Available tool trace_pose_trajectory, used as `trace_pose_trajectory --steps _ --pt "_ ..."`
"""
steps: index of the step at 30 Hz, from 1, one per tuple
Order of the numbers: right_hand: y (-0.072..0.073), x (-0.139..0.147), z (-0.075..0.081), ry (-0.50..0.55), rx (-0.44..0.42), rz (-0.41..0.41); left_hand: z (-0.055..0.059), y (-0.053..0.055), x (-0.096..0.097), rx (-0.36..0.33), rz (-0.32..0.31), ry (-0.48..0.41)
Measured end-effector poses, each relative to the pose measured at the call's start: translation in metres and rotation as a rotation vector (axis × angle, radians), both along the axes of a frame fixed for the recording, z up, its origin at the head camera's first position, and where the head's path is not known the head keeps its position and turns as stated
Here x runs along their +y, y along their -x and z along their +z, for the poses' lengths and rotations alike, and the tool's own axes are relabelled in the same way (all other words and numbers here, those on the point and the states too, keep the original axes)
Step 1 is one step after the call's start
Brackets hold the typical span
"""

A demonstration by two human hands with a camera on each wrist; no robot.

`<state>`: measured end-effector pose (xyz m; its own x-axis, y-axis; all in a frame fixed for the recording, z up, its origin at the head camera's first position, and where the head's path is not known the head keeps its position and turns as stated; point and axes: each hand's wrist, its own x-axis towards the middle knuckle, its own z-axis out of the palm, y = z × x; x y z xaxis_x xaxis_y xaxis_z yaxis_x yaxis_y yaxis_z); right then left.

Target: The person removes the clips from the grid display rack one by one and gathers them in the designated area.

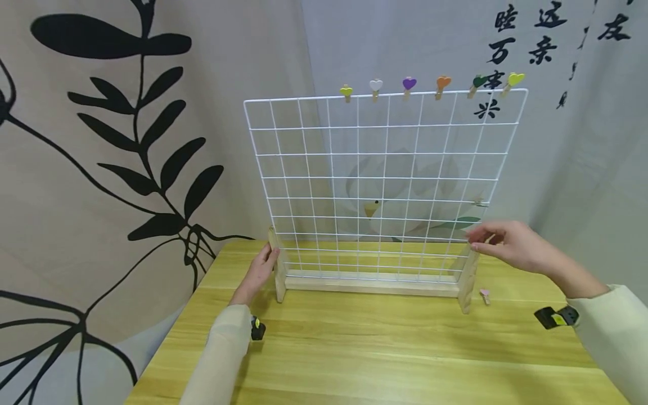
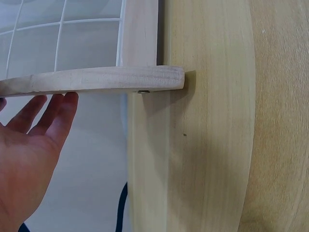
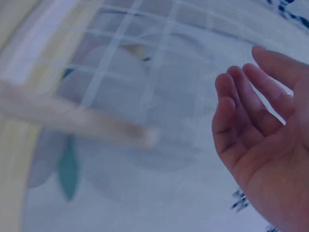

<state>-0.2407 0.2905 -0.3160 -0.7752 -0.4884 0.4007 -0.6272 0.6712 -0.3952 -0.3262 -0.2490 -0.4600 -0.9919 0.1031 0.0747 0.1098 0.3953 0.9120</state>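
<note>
A white wire grid panel (image 1: 385, 178) stands upright in a pale wooden base (image 1: 372, 286) on the table. My left hand (image 1: 258, 273) is at the base's left side piece (image 2: 96, 78), its fingertips touching the outer face. Close to the top of the right side piece (image 1: 468, 281) is my right hand (image 1: 508, 244). In the right wrist view its fingers bend loosely with nothing between them, apart from the blurred wood. Several heart clothespins, among them a purple one (image 1: 409, 84) and an orange one (image 1: 442, 85), line the grid's top edge.
A pink heart clothespin (image 1: 485, 296) lies on the wooden table (image 1: 385, 349), right of the base. Another small clip (image 1: 478, 203) is on the grid's right edge. Behind hangs a pale curtain (image 1: 243, 67) with black leaf prints and written characters.
</note>
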Motion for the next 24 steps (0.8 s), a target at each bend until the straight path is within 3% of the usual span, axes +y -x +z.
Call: trace_pose_trajectory --steps 10,15,24 --pt "0.018 -0.062 0.076 0.041 0.335 0.147 0.001 -0.001 0.0 0.015 0.001 0.002" --pt "0.025 -0.089 0.108 0.025 0.44 0.149 0.0 0.0 0.0 0.016 0.008 -0.007" --pt "0.034 -0.134 0.151 -0.003 0.599 0.173 0.001 -0.002 0.0 0.029 0.004 0.003"
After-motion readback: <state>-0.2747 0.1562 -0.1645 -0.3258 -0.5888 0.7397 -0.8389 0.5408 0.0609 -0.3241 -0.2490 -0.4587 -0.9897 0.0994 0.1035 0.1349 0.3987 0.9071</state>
